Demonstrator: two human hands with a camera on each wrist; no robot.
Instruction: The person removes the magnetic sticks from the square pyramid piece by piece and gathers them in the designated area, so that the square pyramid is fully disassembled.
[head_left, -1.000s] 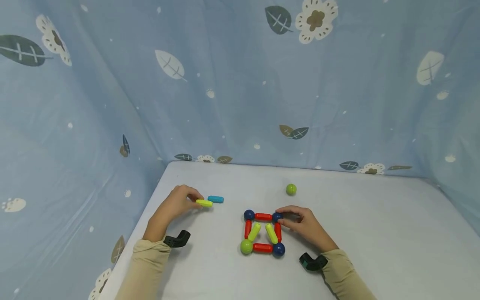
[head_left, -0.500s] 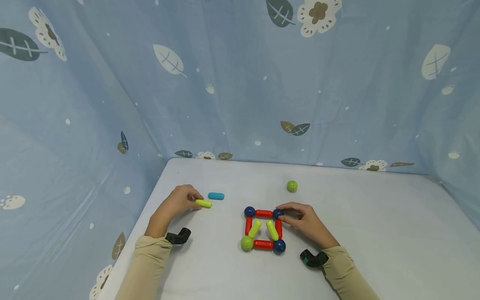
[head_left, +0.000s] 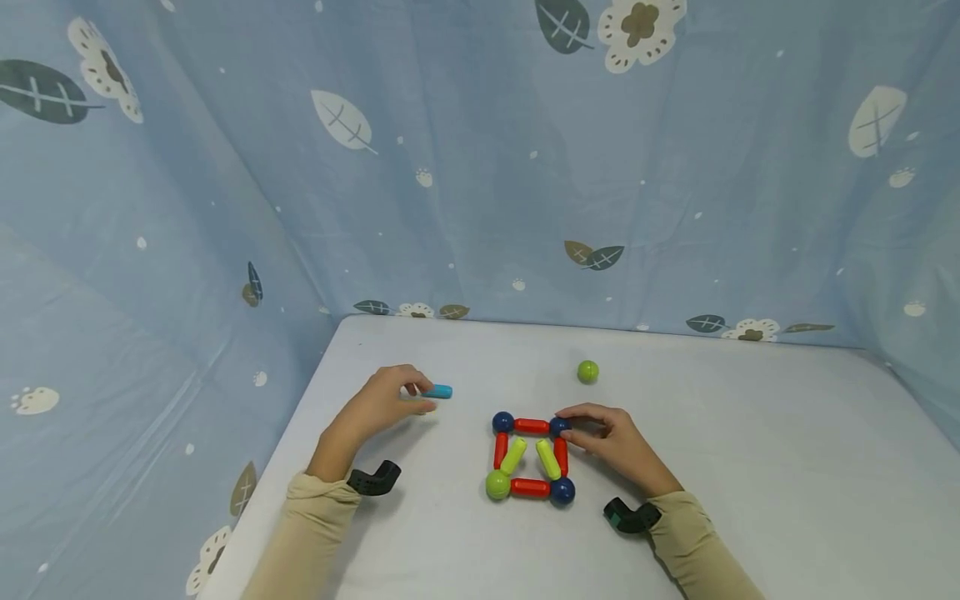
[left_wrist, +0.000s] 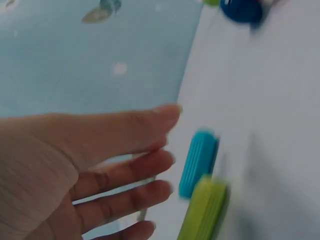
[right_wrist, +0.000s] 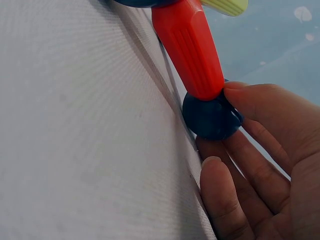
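My left hand point(head_left: 393, 398) is over the table at the left, thumb and fingers apart with nothing between them. Beyond its fingertips in the left wrist view lie a blue magnetic rod point(left_wrist: 199, 162) and a lime rod point(left_wrist: 204, 210); the head view hides most of the lime one. Thumb and fingers of my right hand point(head_left: 611, 442) pinch the dark blue ball point(right_wrist: 212, 117) at the far right corner of a square. Red rods point(head_left: 531, 488) form its sides, joined by more dark blue balls point(head_left: 503, 422) and a green ball point(head_left: 498, 484). Two lime rods point(head_left: 513, 457) angle inward from the near corners.
A loose green ball point(head_left: 588, 372) sits behind the square on the white table point(head_left: 720, 450). Blue patterned cloth point(head_left: 480, 192) hangs along the back and left. Both wrists carry black camera mounts point(head_left: 375, 479).
My left hand has let go of the lime rod and shifted right, to the blue rod. My right hand keeps its pinch on the corner ball.
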